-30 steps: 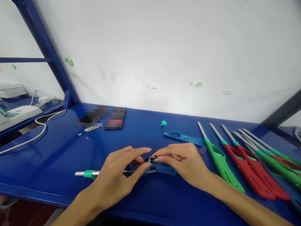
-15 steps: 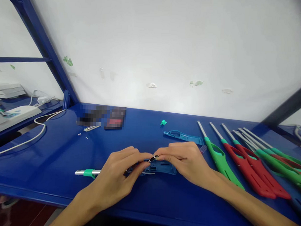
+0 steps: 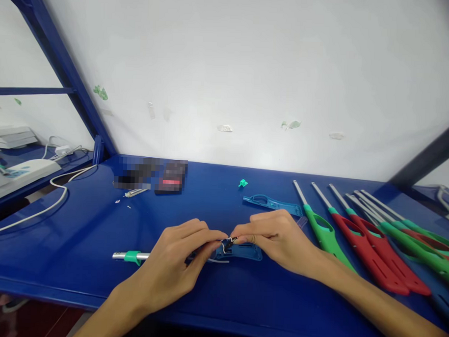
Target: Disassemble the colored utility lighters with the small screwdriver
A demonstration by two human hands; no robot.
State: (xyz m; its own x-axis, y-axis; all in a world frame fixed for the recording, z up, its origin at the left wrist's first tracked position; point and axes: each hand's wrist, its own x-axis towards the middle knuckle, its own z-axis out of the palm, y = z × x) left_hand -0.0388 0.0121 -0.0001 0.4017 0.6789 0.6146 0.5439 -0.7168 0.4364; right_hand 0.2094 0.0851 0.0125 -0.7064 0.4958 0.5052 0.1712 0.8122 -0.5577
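The small black part (image 3: 229, 244) sits btwn the two hands' fingertips, above the near half of the table (image 3: 278, 308), approx. midway btwn its left & right ends; neither hand is clearly nearer. L hand (image 3: 186, 253) is on its left side, thumb + index pinched at the left end where a white wire (image 3: 223, 246) loops; whether the tips grip wire, part or both, can't tell. R hand (image 3: 277, 234) comes from the right, thumb + index pinching the other end, rest of fingers curled. The part's long axis looks slanted, right end toward the table's far edge, though most is covered. Just below it lies the open blue shell half (image 3: 249, 253), long axis approx. parallel to the near edge; that offset, part over shell, is the key one. Counts: 1 metal tube (image 3: 143, 256) w/ 1 green collar (image 3: 132, 257), pointing to the table's left edge, its join w/ the shell hidden by L hand; 1 thin pale rod (image 3: 221, 261) along the shell's near side; 1 second blue shell half (image 3: 282, 207) farther back; 1 clear purplish pc (image 3: 302, 222) beside R hand; 1 small green pc (image 3: 243, 183) nr the far edge. Toward the right end: 1 green lighter (image 3: 327, 236), 2 red lighters (image 3: 369, 252), then an overlapping lighter pile (image 3: 420, 249), at least 3, exact no. unclear. Far left corner: 2 pixelated dark items (image 3: 171, 177), 1 slim metallic pc (image 3: 137, 192), 2 tiny white bits (image 3: 117, 201), 1 white cord (image 3: 63, 192).
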